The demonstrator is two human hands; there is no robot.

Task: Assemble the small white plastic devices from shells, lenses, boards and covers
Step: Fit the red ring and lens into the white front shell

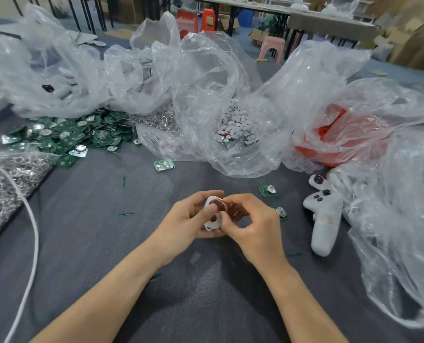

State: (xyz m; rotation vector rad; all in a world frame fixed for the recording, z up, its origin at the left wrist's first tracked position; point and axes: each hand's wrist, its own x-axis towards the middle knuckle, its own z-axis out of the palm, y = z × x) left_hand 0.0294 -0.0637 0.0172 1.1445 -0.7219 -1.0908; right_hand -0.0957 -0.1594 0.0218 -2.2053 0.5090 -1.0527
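In the head view, both hands meet over the grey table (156, 305), directly in front of the person. The left hand (183, 219) is curled around a white shell (212, 222) and holds it from the side and from below, with the thumb lying on its face. The right hand (253, 226) pinches with thumb and forefinger a red ring (217, 200) that sits at the round opening at the far end of the shell. I judge that this is the step of fitting the lens part into the shell; I cannot tell whether the ring is already fully seated.

The next move probably calls for an even press around the rim, and then for a board. One loose board (268, 190) lies near the right hand, a little beyond it, and the big heap of green boards (65, 137) lies well apart, beyond the left hand. The bag of red parts (334, 139) stands far beyond the right hand. A white controller (324, 219) lies to the right of the right hand.
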